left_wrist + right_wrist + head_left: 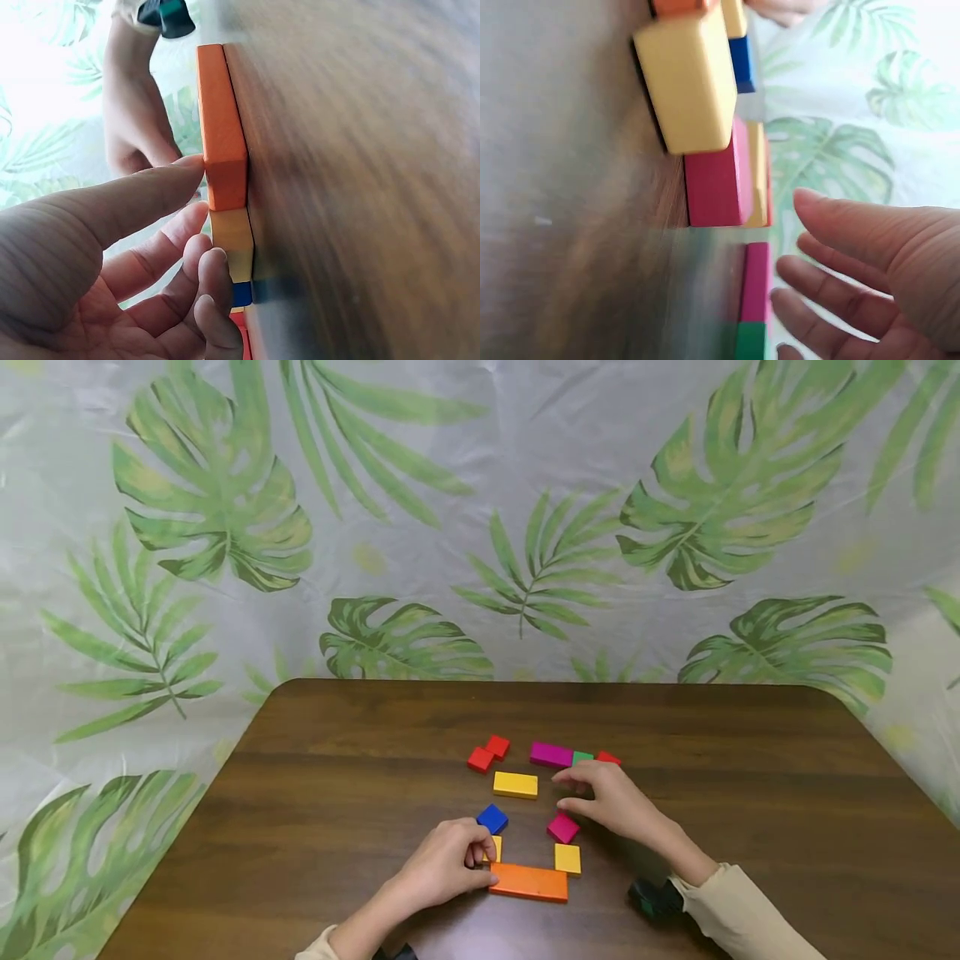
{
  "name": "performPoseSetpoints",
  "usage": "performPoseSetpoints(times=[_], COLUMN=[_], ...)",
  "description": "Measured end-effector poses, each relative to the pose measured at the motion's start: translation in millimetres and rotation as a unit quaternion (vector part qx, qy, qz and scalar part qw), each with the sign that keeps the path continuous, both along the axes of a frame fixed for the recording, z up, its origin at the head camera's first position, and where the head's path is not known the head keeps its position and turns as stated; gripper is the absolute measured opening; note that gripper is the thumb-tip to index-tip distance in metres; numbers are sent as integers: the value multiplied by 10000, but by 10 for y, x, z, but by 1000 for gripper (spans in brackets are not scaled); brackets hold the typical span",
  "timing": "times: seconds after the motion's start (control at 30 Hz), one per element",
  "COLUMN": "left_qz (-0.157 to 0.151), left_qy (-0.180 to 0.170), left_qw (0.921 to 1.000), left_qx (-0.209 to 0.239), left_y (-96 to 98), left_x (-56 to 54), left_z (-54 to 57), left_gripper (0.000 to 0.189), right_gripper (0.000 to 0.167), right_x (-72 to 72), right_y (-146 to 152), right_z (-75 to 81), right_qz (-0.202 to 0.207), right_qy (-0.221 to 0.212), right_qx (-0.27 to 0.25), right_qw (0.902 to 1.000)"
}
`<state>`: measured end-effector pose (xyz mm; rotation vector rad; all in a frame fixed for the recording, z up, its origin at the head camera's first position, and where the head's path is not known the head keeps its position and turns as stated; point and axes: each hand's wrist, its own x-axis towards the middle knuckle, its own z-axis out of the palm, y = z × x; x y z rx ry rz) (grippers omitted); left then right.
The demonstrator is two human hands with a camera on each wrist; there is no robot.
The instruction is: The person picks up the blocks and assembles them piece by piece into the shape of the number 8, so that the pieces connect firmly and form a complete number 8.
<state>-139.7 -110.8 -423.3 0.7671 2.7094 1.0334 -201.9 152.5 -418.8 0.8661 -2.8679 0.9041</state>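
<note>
- Orange block (528, 883): apparently placed, touched by the left hand (450, 864) at the thumb, fingers loosely bent.
- Right hand (611, 797): nothing held, fingers spread.
- Red blocks (481, 760): seemingly unplaced.

1. I log an orange block (528, 883), long and lying flat, nearest me; the left hand (448, 862) has its thumb at its left end.
2. A small yellow block (233, 240) sits just behind that end, partly hidden by fingers.
3. I note a yellow square (567, 860) flat behind the orange block's right end.
4. A blue block (492, 819), turned cornerwise, lies just beyond the left yellow piece.
5. A pink block (563, 827), also cornerwise, lies beyond the right one, near the right hand (609, 800), which is holding nothing.
6. Farther off I see a yellow oblong (515, 785), lying crosswise, near the right fingertips, apart from the pink block.
</note>
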Motion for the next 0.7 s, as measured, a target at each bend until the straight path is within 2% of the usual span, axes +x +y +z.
performPoseSetpoints(times=[0.3, 0.7], left_qz=[-4, -22], left_qy=[-100, -210], left_qw=[9999, 9997], left_qx=[71, 110], left_y=[0, -6], left_x=[-3, -4], left_z=[-16, -10], left_gripper=[21, 20], right_gripper=[19, 14], right_x=[-323, -402], right_y=[-180, -338], right_z=[-53, -120], right_qz=[382, 462], right_qy=[-235, -151], right_qx=[-213, 31], right_qw=[9988, 9988])
